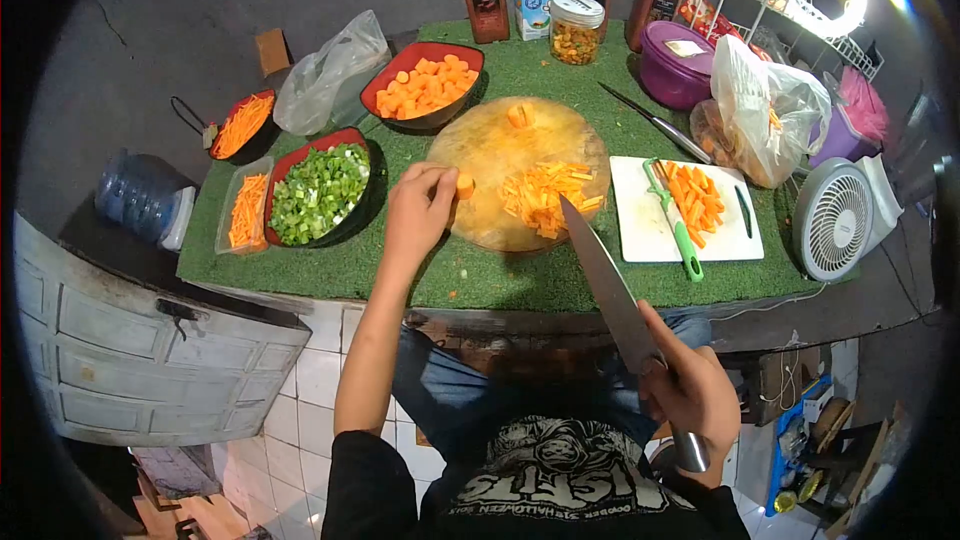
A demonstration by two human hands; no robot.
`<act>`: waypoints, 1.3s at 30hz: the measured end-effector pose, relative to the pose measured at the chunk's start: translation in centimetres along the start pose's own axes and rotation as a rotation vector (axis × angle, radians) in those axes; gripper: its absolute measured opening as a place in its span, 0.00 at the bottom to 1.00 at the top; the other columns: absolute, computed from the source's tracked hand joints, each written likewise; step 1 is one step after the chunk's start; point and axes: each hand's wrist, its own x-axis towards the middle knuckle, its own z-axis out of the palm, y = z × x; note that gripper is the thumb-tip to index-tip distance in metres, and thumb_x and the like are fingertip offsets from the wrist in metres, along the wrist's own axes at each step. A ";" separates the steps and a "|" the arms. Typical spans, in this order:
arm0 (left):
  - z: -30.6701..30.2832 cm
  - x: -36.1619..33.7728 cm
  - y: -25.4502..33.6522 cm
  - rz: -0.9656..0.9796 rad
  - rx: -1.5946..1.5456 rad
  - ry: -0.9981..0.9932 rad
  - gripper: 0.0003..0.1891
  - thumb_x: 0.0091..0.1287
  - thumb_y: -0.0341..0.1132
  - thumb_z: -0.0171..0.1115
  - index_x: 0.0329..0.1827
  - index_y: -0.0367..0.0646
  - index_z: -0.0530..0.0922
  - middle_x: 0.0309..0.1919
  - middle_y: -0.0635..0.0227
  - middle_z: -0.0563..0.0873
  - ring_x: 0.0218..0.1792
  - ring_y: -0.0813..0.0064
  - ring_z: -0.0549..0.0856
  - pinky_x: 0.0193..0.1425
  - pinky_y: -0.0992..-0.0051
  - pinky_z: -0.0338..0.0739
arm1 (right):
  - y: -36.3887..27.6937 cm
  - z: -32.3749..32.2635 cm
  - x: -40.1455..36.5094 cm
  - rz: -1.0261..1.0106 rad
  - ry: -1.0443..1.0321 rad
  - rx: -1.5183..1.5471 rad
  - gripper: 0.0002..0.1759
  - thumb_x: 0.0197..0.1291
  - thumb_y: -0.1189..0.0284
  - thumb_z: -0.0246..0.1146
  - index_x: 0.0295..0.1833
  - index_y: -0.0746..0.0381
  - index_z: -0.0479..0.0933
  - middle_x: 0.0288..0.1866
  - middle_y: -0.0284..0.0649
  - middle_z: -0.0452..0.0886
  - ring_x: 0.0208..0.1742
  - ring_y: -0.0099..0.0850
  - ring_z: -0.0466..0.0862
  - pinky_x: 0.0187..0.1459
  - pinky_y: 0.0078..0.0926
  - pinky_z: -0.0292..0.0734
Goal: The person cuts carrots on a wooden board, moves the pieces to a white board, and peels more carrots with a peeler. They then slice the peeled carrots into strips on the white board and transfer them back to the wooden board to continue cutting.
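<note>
At the left edge of the round wooden cutting board (460, 135), my left hand (418, 205) has its fingers curled together against a short piece of carrot (464, 186). My right hand (695, 390) is wrapped round the handle of a large kitchen knife (610, 285). The blade points up and to the left, its tip beside a heap of carrot sticks (545, 198) on the board. Another carrot chunk (520, 116) lies near the board's far edge.
A bowl of carrot chunks (425, 88) and a bowl of chopped green onions (320, 192) stand left. Right lies a white board (640, 230) with carrot strips and a green peeler (675, 225). A second knife (655, 120), purple container (675, 70) and small fan (838, 220) are further right.
</note>
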 end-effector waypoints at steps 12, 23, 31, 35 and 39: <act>-0.5 -1.3 2.2 0.015 -0.080 0.204 0.09 0.70 0.33 0.67 0.45 0.36 0.86 0.41 0.60 0.88 0.38 0.69 0.87 0.45 0.73 0.80 | -2.2 3.7 5.8 -0.382 0.013 -0.200 0.45 0.60 0.81 0.58 0.82 0.64 0.49 0.19 0.55 0.78 0.23 0.57 0.83 0.32 0.52 0.79; 0.0 -1.5 1.8 0.054 -0.073 0.176 0.06 0.65 0.27 0.71 0.43 0.36 0.89 0.38 0.62 0.91 0.36 0.74 0.89 0.43 0.77 0.82 | -2.4 6.2 10.8 -0.414 -0.030 -0.281 0.45 0.60 0.76 0.61 0.81 0.67 0.49 0.18 0.54 0.79 0.22 0.56 0.83 0.31 0.54 0.81; 0.0 -1.5 2.1 0.039 -0.084 0.181 0.06 0.62 0.26 0.73 0.40 0.36 0.88 0.37 0.59 0.91 0.38 0.65 0.90 0.45 0.72 0.82 | -2.1 6.3 10.7 -0.429 -0.036 -0.281 0.45 0.61 0.76 0.61 0.81 0.68 0.48 0.18 0.53 0.79 0.21 0.55 0.83 0.30 0.54 0.81; -0.2 -1.4 2.2 0.026 -0.092 0.169 0.06 0.62 0.26 0.73 0.40 0.36 0.89 0.37 0.59 0.91 0.39 0.65 0.90 0.46 0.72 0.82 | -3.0 5.7 10.7 -0.374 -0.091 -0.331 0.45 0.60 0.76 0.61 0.80 0.70 0.48 0.18 0.54 0.79 0.21 0.55 0.83 0.29 0.53 0.80; -0.5 -1.2 2.4 -0.001 -0.090 0.143 0.06 0.63 0.26 0.72 0.41 0.35 0.89 0.37 0.59 0.91 0.38 0.67 0.90 0.45 0.73 0.82 | -3.8 4.9 11.4 -0.391 -0.132 -0.348 0.45 0.59 0.77 0.61 0.79 0.74 0.49 0.18 0.54 0.79 0.22 0.55 0.83 0.29 0.52 0.80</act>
